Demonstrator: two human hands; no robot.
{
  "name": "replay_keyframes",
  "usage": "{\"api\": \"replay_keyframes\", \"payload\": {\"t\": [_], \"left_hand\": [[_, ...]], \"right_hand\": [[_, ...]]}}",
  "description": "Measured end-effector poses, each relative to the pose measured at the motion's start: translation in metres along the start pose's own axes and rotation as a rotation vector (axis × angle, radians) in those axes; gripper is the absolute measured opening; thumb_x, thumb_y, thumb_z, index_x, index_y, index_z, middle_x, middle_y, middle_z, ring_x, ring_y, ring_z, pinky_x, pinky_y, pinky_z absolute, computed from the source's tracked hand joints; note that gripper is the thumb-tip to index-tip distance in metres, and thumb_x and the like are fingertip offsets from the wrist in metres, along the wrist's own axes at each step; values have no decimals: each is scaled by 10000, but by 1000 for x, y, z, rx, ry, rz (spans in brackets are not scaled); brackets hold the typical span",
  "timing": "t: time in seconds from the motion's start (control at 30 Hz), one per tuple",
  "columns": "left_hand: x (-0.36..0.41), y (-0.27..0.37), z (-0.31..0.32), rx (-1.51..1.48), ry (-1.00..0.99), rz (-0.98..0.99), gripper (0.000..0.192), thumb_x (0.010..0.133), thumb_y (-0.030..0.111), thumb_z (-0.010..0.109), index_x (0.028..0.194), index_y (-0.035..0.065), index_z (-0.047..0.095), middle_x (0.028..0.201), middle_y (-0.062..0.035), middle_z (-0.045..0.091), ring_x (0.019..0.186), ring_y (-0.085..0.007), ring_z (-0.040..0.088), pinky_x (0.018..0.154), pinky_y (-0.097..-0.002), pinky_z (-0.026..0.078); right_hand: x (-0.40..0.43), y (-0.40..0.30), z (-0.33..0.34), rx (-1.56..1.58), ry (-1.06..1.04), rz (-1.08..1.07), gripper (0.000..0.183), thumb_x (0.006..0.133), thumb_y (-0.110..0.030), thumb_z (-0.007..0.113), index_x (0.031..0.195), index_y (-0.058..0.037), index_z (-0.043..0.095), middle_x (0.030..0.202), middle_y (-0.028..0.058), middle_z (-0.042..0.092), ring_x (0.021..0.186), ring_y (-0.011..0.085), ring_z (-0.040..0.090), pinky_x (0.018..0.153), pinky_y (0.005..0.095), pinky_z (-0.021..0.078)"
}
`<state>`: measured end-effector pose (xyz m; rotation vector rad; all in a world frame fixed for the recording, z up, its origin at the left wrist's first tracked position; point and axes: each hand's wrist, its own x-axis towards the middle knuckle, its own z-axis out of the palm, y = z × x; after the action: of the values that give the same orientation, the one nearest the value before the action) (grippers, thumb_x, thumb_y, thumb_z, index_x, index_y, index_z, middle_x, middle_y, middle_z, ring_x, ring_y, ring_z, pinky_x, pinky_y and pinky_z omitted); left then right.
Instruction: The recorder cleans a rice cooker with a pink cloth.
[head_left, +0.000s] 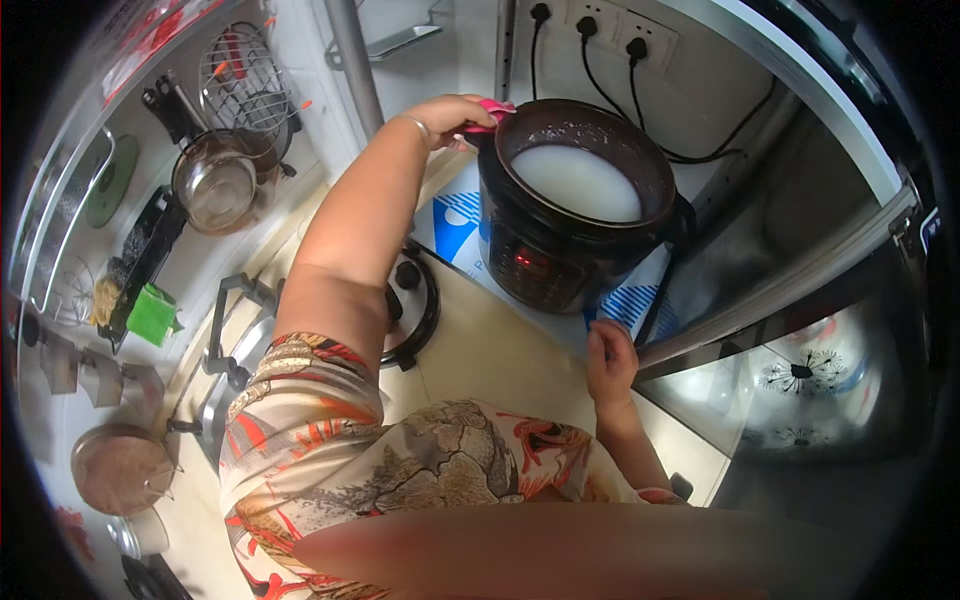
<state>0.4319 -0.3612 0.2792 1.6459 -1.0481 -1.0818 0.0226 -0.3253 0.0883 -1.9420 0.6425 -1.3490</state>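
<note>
An electric pressure cooker (540, 262) stands without its lid, a red display lit on its front. Cloudy white liquid (577, 184) partly fills the dark inner pot (645, 161), and bits of residue cling to the wall above it. My left hand (454, 120) reaches to the cooker's left side handle and grips a pink cloth (499, 111) at the rim. Low in front of the cooker, my right hand (613, 360) is loosely curled, with nothing visible in it. A round black-rimmed lid (416, 307) lies on the counter, partly behind my left arm.
A blue-and-white mat (457, 217) lies under the cooker. Several plugs with black cables (587, 30) sit in wall sockets behind it. A metal saucepan (217, 184), wire strainer (244, 75) and green sponge (152, 315) are along the left wall. A glossy dark panel (795, 195) borders the right.
</note>
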Motion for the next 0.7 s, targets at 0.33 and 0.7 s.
{"api": "replay_keyframes", "payload": {"t": [0.33,0.7], "left_hand": [[21,-16,8,15,42,145,300,821,191,660,1115,137,640,955,30,659,851,-74,585,724,-248,476],[47,-73,-29,190,746,475,328,828,239,602,1103,67,647,938,-122,690,852,-216,660,780,-315,504]], "right_hand": [[4,2,6,23,3,106,142,838,-12,653,976,6,630,984,113,637,815,173,625,730,269,497],[-2,-19,11,95,-106,109,124,866,-32,631,985,-1,612,994,90,620,856,147,612,762,258,496]]}}
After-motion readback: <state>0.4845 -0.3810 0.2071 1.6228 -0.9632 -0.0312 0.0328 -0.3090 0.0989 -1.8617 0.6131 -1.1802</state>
